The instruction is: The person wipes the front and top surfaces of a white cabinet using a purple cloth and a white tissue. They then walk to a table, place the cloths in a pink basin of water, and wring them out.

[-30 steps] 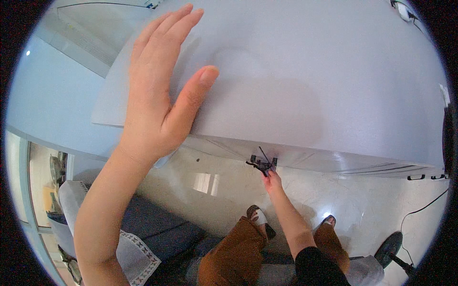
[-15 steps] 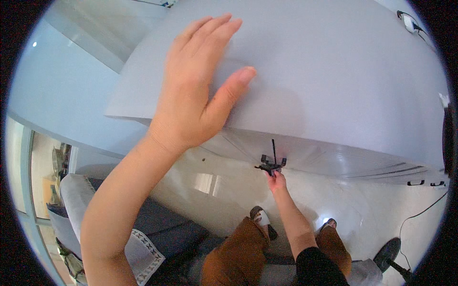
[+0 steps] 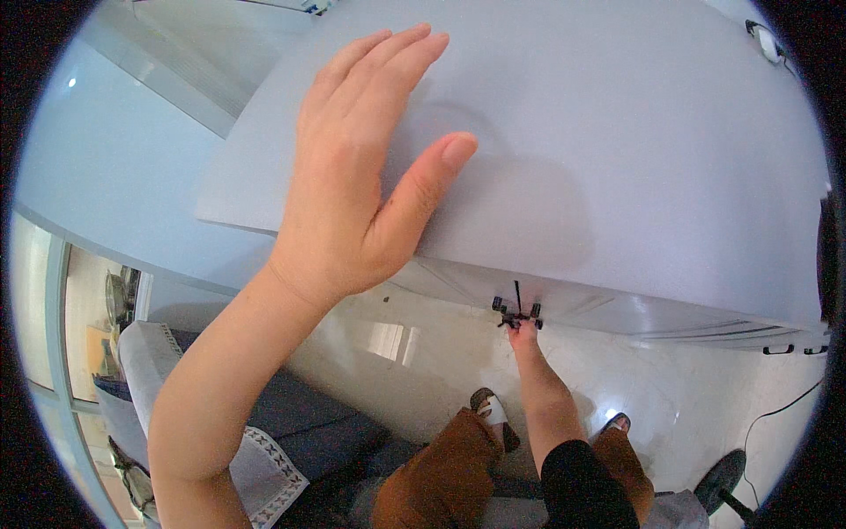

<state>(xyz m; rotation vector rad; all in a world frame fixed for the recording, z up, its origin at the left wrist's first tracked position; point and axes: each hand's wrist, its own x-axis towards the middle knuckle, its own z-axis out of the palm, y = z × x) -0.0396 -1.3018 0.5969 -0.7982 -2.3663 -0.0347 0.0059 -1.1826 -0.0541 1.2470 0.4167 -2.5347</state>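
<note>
Our left hand (image 3: pixel 352 185) lies flat, fingers spread, on the wide, smooth, matte pale-grey tabletop (image 3: pixel 617 132), pressing but gripping nothing. Our right hand (image 3: pixel 526 339) reaches low under the near edge, fingertips pinched on a small black clip-like fitting with a thin upright pin (image 3: pixel 517 313). We judge the tiny piece could slip from so slight a pinch and drop to the glossy white tiled floor (image 3: pixel 414 353), between our brown-trousered knees.

Small black object (image 3: pixel 517 316), too tiny to identify
</note>
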